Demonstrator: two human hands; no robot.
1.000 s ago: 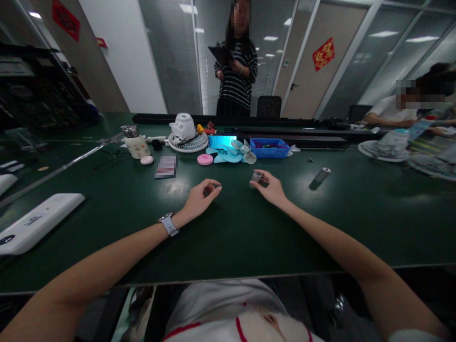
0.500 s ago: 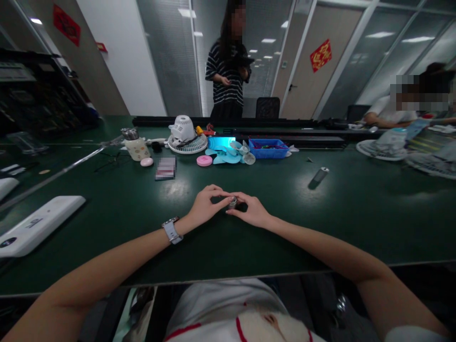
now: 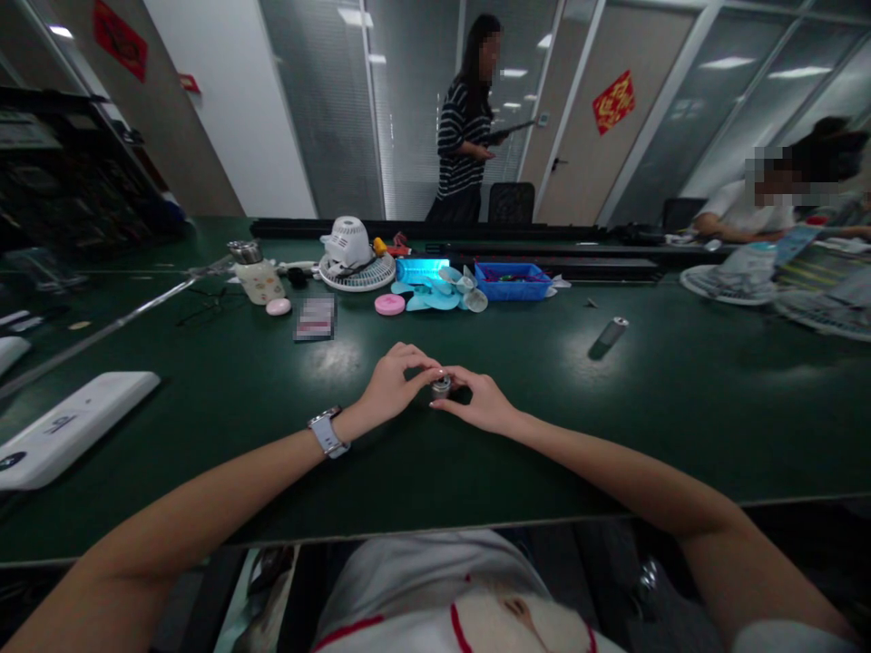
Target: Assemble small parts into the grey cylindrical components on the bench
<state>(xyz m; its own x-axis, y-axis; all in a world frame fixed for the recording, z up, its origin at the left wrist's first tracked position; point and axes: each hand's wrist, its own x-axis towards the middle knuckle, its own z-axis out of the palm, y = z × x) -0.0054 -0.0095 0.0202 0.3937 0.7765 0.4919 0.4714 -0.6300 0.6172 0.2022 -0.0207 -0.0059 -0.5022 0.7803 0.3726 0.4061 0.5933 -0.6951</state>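
Note:
A small silver metal cylinder (image 3: 441, 390) stands upright on the green table between my hands; its exact kind is too small to make out. My right hand (image 3: 484, 403) pinches it from the right, thumb low at the front and fingertips behind its top. From the left, my left hand (image 3: 395, 385) brings thumb and fingertips together at the cylinder's upper rim. Whatever small piece might be between those left fingertips is hidden. A longer silver cylinder (image 3: 612, 335) stands apart to the right.
Along the back are a white fan part (image 3: 348, 243), light-blue fan blades (image 3: 435, 295), a pink round disc (image 3: 390, 304), a blue bin (image 3: 513, 283) and a patterned bottle (image 3: 259, 277). A white case (image 3: 82, 426) lies left. One person (image 3: 466, 127) stands beyond the table; another sits at right.
My left thumb and fingertips have shifted slightly up on the cylinder, baring more of its front. The right hand barely moves. The standing person has moved right and turned sideways.

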